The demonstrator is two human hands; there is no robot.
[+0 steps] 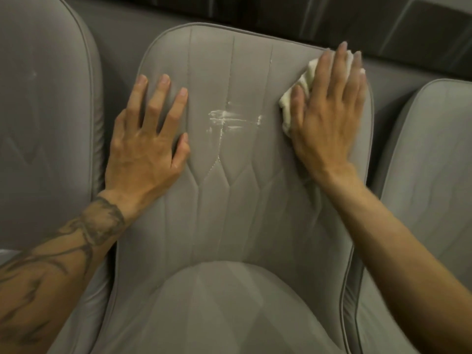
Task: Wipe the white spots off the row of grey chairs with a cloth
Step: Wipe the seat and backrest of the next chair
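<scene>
White cloth (288, 106) under flat right hand (329, 121) on grey chair (229, 200); left hand (145, 144) fingers spread.

A dark streaked wall (383, 19) spans the top.

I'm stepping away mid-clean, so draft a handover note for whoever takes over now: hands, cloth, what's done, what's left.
Left hand: flat, fingers spread, on the middle chair back, left side.
Right hand: flat, pressing the cloth against its upper right edge.
Done: nothing clearly finished.
Left: white smear at the back's centre, not yet wiped; faint white speck on the left chair.
</scene>
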